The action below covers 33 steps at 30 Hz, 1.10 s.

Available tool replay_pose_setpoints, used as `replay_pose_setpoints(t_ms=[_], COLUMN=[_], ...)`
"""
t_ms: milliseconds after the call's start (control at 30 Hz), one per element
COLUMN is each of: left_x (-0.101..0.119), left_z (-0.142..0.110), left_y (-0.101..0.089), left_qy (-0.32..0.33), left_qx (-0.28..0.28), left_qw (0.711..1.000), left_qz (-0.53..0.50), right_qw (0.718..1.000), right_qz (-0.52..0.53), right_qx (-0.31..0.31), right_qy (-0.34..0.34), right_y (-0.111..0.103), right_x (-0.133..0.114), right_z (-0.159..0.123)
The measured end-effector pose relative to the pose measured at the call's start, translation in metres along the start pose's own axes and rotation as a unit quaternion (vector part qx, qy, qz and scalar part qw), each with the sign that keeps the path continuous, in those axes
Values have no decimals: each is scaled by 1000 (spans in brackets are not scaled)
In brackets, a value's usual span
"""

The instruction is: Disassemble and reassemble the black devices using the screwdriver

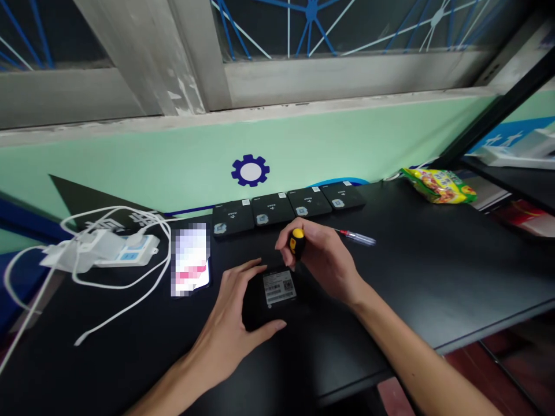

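Observation:
A flat black box (pixel 277 312) with a grey printed label (pixel 280 288) lies on the table. My left hand (pixel 234 312) grips it from the left, fingers along its far edge and thumb at the near edge. In my right hand (pixel 323 254) is a short screwdriver (pixel 297 241) with a yellow and black handle, held upright over the box's far right part. The screwdriver's tip is hidden. Just beyond my right hand lies a second screwdriver (pixel 358 237) with a clear handle.
Several similar black boxes (pixel 271 211) stand in a row by the wall. To the left are a lit phone (pixel 189 260) and a white power strip (pixel 128 251) with a tangled white cable (pixel 130 286). A green and yellow snack bag (pixel 442 186) sits at the back right of the black table (pixel 437 277).

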<state>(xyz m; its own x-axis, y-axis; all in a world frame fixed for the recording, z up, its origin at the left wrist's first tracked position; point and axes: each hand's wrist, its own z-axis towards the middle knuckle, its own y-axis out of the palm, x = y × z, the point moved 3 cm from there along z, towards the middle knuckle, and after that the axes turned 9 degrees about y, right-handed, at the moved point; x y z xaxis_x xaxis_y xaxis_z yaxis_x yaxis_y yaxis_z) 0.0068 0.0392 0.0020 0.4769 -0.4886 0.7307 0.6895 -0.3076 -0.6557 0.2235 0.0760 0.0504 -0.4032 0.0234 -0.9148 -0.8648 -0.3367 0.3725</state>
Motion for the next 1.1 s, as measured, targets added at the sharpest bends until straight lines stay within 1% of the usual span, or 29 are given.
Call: replay_pose_setpoints(t_ms=[100,300,500,600,800,967,1100], left_x=[0,1,2,3,2,1,2], left_z=[1,2,1,1,0,-2,-1], left_y=[0,1,1,0,1,1,1], left_qy=[2,6,3,6,7,3,10], left_qx=[5,5,0,-1,-3,2,9], left_qw=[1000,1000,1000,1000,1000,1000,999], left_qz=[1,2,7,17,27,31,34], right_qw=[1000,998,999,999,997,998,998], right_qz=[12,52,21,33,66,25,38], right_qx=[-5,-28,-40,-34,-38,-61,-50], right_qy=[-5,16,5,-1,11,4,-2], right_y=[-2,1,0,-1,1,0,-1], right_x=[2,4,1,3,5,2,2], right_z=[0,-3,-3,-2,-5,-3,-2])
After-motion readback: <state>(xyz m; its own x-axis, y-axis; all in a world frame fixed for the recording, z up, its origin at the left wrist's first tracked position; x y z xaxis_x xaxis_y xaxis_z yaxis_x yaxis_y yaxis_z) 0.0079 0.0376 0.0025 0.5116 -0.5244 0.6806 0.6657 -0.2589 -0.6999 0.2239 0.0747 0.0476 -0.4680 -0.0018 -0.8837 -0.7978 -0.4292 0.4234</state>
